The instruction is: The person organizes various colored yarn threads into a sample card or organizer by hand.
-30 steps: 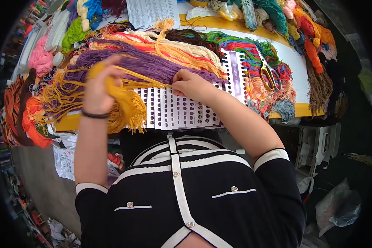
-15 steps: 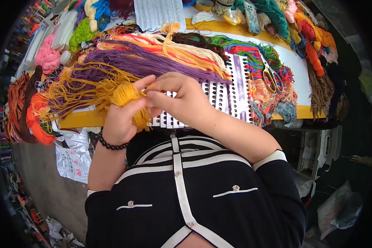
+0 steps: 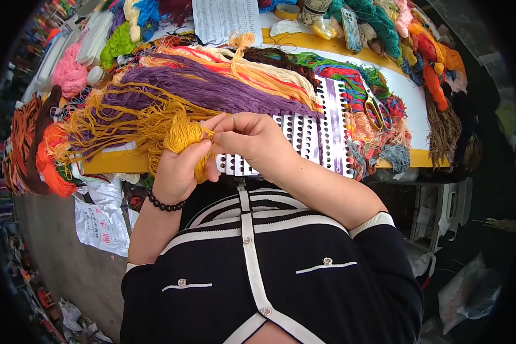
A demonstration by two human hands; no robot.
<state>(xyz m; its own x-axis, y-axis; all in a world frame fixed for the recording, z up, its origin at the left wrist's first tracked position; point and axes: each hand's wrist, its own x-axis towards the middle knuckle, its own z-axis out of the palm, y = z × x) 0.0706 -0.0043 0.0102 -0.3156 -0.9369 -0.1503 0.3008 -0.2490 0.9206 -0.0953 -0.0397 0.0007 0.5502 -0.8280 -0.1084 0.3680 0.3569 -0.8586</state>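
My left hand [image 3: 178, 169], below a dark bead bracelet, is closed around a bundle of golden-yellow embroidery thread [image 3: 184, 133]. Loose strands of it trail left across the work surface. My right hand [image 3: 252, 137] pinches yellow strands at the bundle's right side, its fingertips close to those of my left hand. Just beyond both hands lie purple thread [image 3: 212, 89] and white cards with rows of holes [image 3: 331, 114]. Purple strands reach the cards; how they are fastened is too small to tell.
Scissors [image 3: 374, 109] rest on multicoloured threads at the right. A printed sheet [image 3: 226, 20], a phone [image 3: 351, 28] and a tape roll [image 3: 286, 11] lie at the back. Orange skeins [image 3: 54, 157] hang at the left edge; a white plastic bag [image 3: 101, 223] lies below.
My left hand and the yellow bundle have shifted slightly right, towards my right hand. The bundle has turned a little, and my right fingers still pinch at its side.
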